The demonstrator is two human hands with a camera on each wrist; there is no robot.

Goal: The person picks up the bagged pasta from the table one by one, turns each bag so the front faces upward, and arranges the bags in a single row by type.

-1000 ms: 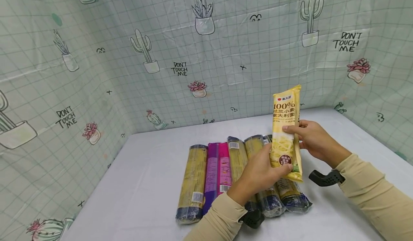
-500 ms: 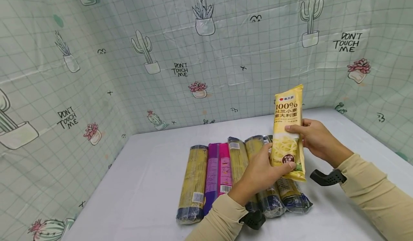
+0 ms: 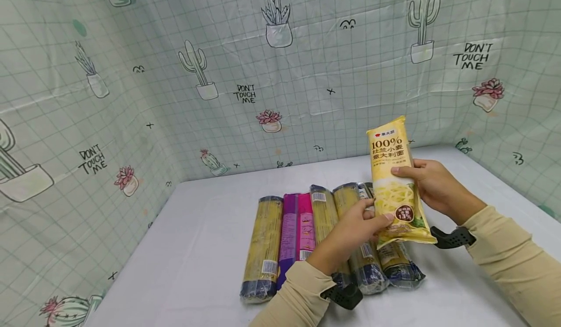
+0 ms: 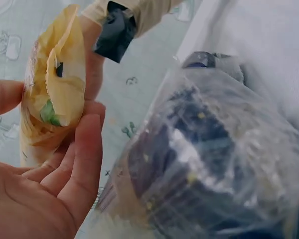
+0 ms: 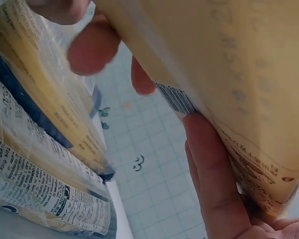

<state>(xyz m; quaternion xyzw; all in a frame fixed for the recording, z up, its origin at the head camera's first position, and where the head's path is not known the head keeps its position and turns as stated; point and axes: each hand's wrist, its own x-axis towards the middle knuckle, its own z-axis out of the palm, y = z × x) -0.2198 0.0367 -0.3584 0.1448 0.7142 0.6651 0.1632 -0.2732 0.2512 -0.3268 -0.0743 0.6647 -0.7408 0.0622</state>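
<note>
Both my hands hold a yellow packet of pasta (image 3: 392,186) up above the right end of a row of packs, its printed front toward the head camera. My left hand (image 3: 352,227) grips its lower left edge, thumb on the front and fingers behind. On the right side, my right hand (image 3: 438,186) holds it with the thumb across the front. The left wrist view looks at the packet's end seal (image 4: 65,94) between thumb and fingers. In the right wrist view, the packet's plain back (image 5: 229,64) shows, with right-hand fingers against it beside a barcode (image 5: 174,97).
Beneath the hands, side by side on the white table (image 3: 188,259), lie a spaghetti pack with navy ends (image 3: 263,244), purple and pink packaging (image 3: 295,229), and several more spaghetti packs (image 3: 322,215). A patterned cloth (image 3: 307,74) hangs behind.
The yellow packet has turned: its top has swung left, its bottom right, and its front faces the head camera more fully. Both hands keep hold. The packs on the table stay put.
</note>
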